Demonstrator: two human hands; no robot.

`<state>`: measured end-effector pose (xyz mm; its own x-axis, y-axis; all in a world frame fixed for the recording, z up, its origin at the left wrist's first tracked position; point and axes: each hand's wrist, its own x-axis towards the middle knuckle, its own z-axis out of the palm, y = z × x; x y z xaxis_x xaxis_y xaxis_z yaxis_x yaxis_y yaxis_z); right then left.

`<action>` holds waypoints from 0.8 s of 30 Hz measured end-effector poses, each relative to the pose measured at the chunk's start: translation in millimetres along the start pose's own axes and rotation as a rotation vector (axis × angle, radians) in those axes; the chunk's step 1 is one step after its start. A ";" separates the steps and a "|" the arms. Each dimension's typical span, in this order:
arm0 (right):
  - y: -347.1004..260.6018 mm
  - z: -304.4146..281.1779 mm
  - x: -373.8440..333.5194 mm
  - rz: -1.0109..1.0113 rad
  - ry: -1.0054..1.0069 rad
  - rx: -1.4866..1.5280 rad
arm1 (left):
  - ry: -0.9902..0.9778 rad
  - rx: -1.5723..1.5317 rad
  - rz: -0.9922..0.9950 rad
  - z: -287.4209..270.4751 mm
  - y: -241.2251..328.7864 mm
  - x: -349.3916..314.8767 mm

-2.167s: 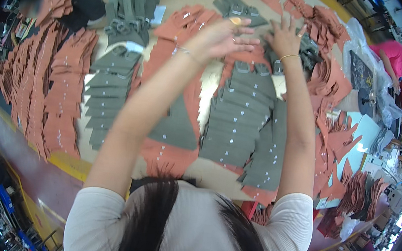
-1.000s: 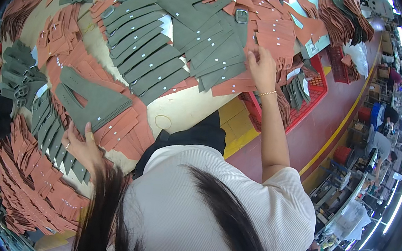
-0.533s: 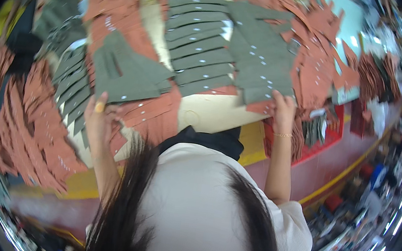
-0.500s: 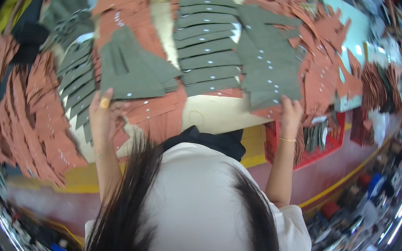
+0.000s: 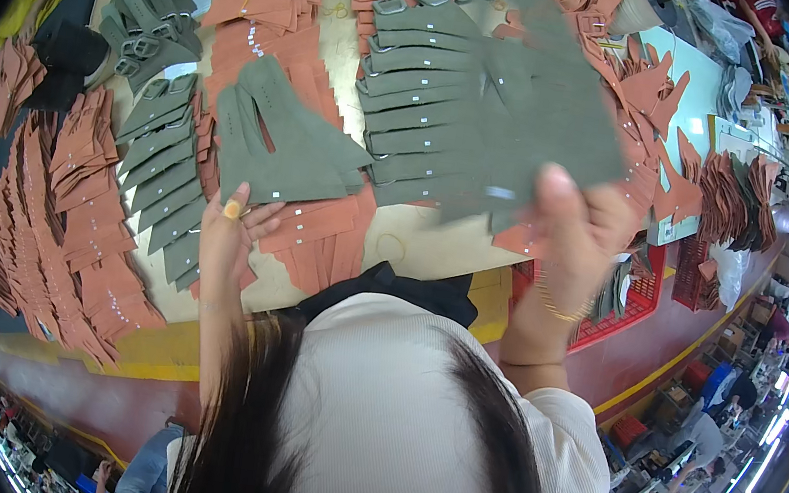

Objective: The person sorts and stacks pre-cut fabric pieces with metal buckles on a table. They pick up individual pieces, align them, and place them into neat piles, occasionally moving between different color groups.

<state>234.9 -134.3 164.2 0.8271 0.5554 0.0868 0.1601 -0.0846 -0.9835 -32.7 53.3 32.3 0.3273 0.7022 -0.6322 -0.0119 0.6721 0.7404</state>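
My right hand [image 5: 574, 244] is raised on the right side, thumb and fingers closed on the lower edge of a dark green cut piece [image 5: 558, 119]. The piece is lifted and blurred, with a small white sticker near its edge. My left hand [image 5: 234, 232], with a ring on one finger, lies with fingers apart beside the lower left edge of a green stack [image 5: 278, 149] of flared pieces; whether it touches the stack, I cannot tell. Between the hands, a row of overlapping green pieces [image 5: 420, 117] runs away from me, each with a small white sticker.
Orange-brown pieces [image 5: 73, 217] lie in overlapping rows on the left. More orange-brown pieces [image 5: 317, 232] lie under the green stack. Buckled green straps [image 5: 147, 19] sit at the far left. A red crate [image 5: 646, 287] holding pieces stands right of the pale table [image 5: 435, 237].
My right hand has come up toward me, lifting the green piece off the pile on the right. My left hand has shifted slightly right and stays by the green stack.
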 end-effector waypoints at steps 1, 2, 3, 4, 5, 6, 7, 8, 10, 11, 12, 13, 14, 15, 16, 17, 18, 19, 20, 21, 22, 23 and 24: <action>8.9 15.8 1.4 0.098 -0.162 0.105 | -0.024 0.003 0.009 -2.1 -1.2 0.6; 24.8 40.9 0.1 0.209 -0.273 0.257 | -0.053 0.003 0.027 -4.0 -2.4 1.2; 39.9 62.2 -2.5 0.339 -0.426 0.448 | -0.072 -0.015 0.052 -5.5 -4.2 0.9; 55.4 87.3 -10.2 0.473 -0.505 0.526 | -0.074 -0.034 0.050 -6.2 -7.5 -1.5; 70.5 110.8 -17.3 0.588 -0.589 0.617 | -0.066 -0.070 0.055 -6.3 -11.2 -5.3; 84.0 130.1 -24.9 0.725 -0.617 0.643 | -0.010 -0.100 0.014 -6.2 -13.1 -8.0; 95.9 142.2 -31.7 0.900 -0.628 0.611 | 0.010 -0.073 -0.014 -6.6 -12.3 -9.2; 106.2 147.9 -36.2 0.847 -0.677 0.603 | -0.035 -0.050 0.014 -6.5 -11.3 -11.1; 118.0 153.4 -41.2 0.920 -0.714 0.348 | -0.125 -0.011 0.083 -4.5 -9.1 -14.5; 120.6 150.2 -39.0 0.898 -0.799 0.285 | -0.090 -0.002 0.038 -2.2 -7.8 -14.0; 121.7 144.2 -33.6 0.789 -0.862 0.207 | -0.055 0.000 0.005 0.4 -6.9 -12.8; 121.7 135.7 -24.4 0.731 -0.909 0.059 | -0.012 -0.014 -0.028 2.7 -6.1 -12.9; 121.2 127.2 -12.1 0.643 -0.964 -0.052 | -0.040 0.011 0.016 4.7 -5.9 -14.4; 121.1 120.0 2.5 0.346 -0.816 -0.283 | -0.059 0.019 0.060 6.6 -6.4 -16.7; 122.0 112.7 19.0 -0.009 -0.660 -0.446 | -0.076 0.024 0.105 8.6 -7.4 -19.5; 124.2 105.3 38.5 -0.173 -0.522 -0.611 | -0.084 0.034 0.118 10.5 -8.8 -22.6; 127.1 98.0 57.7 -0.417 -0.356 -0.729 | -0.088 0.043 0.131 12.1 -10.3 -25.8; 130.7 92.6 73.9 -0.520 -0.287 -0.932 | -0.090 0.048 0.155 13.5 -11.7 -28.8; 134.9 88.4 87.3 -0.676 -0.194 -1.102 | -0.091 0.072 0.166 15.6 -13.8 -30.6; 139.9 85.6 96.3 -0.646 -0.235 -1.137 | -0.087 0.092 0.188 17.6 -16.3 -31.3; 145.2 84.4 103.9 -0.590 -0.294 -1.184 | -0.042 0.110 0.184 18.8 -19.2 -32.5; 149.9 83.4 108.2 -0.629 -0.314 -1.223 | -0.057 0.029 0.156 19.8 -23.0 -33.9; 154.4 83.8 110.2 -0.647 -0.353 -1.272 | -0.011 -0.038 0.173 22.9 -27.8 -31.3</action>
<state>305.6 -16.8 8.6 0.2871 0.9318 0.2219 0.9536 -0.3000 0.0258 -21.0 7.3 36.8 0.3273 0.8056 -0.4939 -0.1039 0.5502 0.8285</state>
